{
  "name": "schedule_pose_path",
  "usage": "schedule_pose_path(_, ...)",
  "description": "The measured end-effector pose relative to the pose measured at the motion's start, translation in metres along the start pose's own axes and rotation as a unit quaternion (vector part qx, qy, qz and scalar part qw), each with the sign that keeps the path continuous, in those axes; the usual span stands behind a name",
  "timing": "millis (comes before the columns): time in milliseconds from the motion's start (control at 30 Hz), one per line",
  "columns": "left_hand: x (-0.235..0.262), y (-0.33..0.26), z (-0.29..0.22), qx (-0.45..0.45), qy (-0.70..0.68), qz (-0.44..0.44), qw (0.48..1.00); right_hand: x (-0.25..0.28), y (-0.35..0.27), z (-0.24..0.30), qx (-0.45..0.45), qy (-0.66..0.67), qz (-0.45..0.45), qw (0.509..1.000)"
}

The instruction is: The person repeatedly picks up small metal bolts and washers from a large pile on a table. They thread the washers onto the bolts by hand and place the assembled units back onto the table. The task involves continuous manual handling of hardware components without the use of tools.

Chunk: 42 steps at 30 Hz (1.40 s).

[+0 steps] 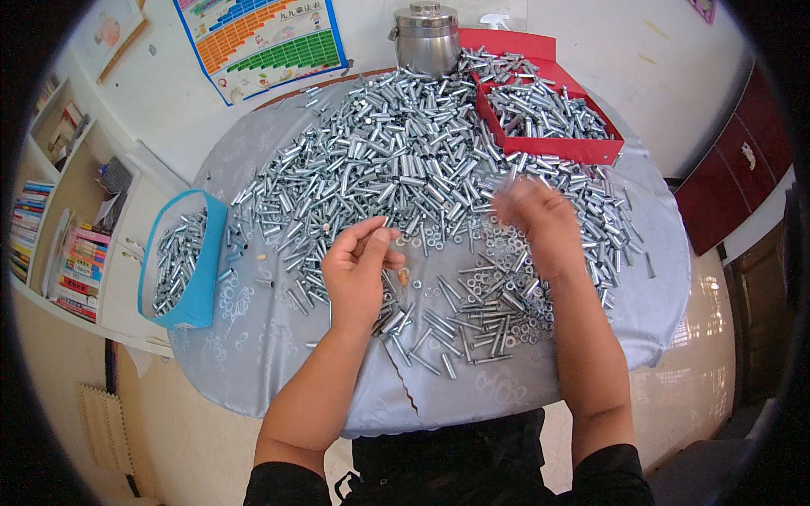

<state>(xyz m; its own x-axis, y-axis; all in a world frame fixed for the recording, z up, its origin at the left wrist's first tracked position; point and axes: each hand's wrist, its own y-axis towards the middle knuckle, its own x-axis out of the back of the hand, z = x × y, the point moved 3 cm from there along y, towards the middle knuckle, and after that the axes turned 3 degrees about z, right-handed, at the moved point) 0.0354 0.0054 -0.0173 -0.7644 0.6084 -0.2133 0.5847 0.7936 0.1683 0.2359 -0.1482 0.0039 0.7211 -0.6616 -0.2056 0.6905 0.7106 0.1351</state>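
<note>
A broad heap of shiny metal sleeves and bolts (380,143) covers the middle and back of the round table. My left hand (359,261) is over the heap's near edge, fingers curled in toward the thumb; whatever they hold, if anything, is too small to make out. To the right, my right hand (544,223) hovers over sleeves and washers, its fingers smeared by motion. Between my forearms lie loose bolts (443,329), beside a scatter of nuts and washers (506,261). One nut (416,284) sits apart near my left hand.
At the left edge stands a blue box (207,278) of bolts. A red box (548,150) full of metal parts is at the back right, near a lidded steel pot (426,42). A silvery cloth (228,363) covers the table; a bookshelf (72,219) is farther left.
</note>
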Motion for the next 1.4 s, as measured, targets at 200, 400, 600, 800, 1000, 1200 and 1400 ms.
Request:
schedule_pose_path(200, 0.001, -0.001, 0.000, -0.005, -0.002, -0.007, 1.000, 0.001, 0.003, 0.002, 0.048, 0.088, -0.028, 0.995)
schedule_pose_path(400, 0.003, 0.001, -0.004, -0.006, 0.000, -0.015, 1.000, 0.013, 0.005, -0.007, -0.011, 0.044, -0.080, 0.996)
schedule_pose_path(600, 0.006, 0.002, -0.003, -0.013, -0.010, -0.021, 1.000, 0.013, 0.004, -0.009, -0.006, 0.011, -0.065, 0.998)
schedule_pose_path(800, 0.004, 0.001, -0.003, -0.018, 0.012, -0.016, 1.000, 0.007, -0.002, -0.001, -0.048, -0.221, 0.022, 0.974)
schedule_pose_path(1000, 0.004, 0.000, -0.001, -0.011, 0.003, -0.020, 1.000, -0.014, -0.013, -0.010, 0.120, -0.459, 0.221, 0.852)
schedule_pose_path(1200, 0.000, -0.001, -0.001, -0.009, 0.000, -0.023, 1.000, -0.023, -0.022, -0.021, 0.123, -0.530, 0.271, 0.794)
schedule_pose_path(1400, 0.001, 0.000, 0.001, -0.011, 0.002, -0.020, 1.000, -0.027, -0.024, -0.021, 0.096, -0.547, 0.237, 0.797)
